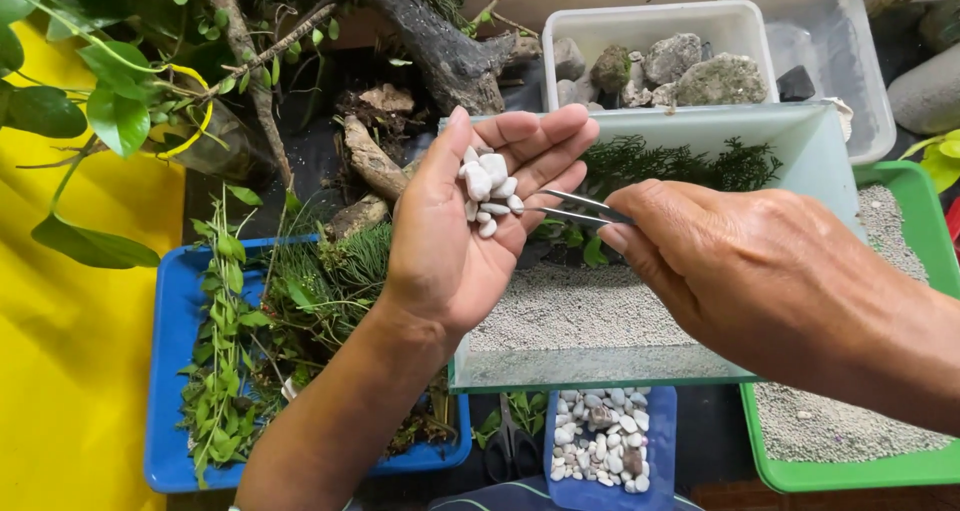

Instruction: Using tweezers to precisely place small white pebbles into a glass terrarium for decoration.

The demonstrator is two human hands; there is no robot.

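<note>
My left hand [470, 221] is held palm up over the left edge of a glass tank [800, 141], cupping several small white pebbles [490, 191]. My right hand [730, 271] comes in from the right and grips metal tweezers [575, 208], whose tips reach the pebbles on the palm. The tank holds a layer of grey gravel [570, 311] and feathery green plants [680, 161] along its back.
A blue tray [170, 391] of green cuttings lies at left. A small blue dish [660, 441] of white pebbles and scissors [510, 446] sit in front of the tank. A green tray [900, 186] of gravel, clear tubs of rocks [660, 71], driftwood [440, 41].
</note>
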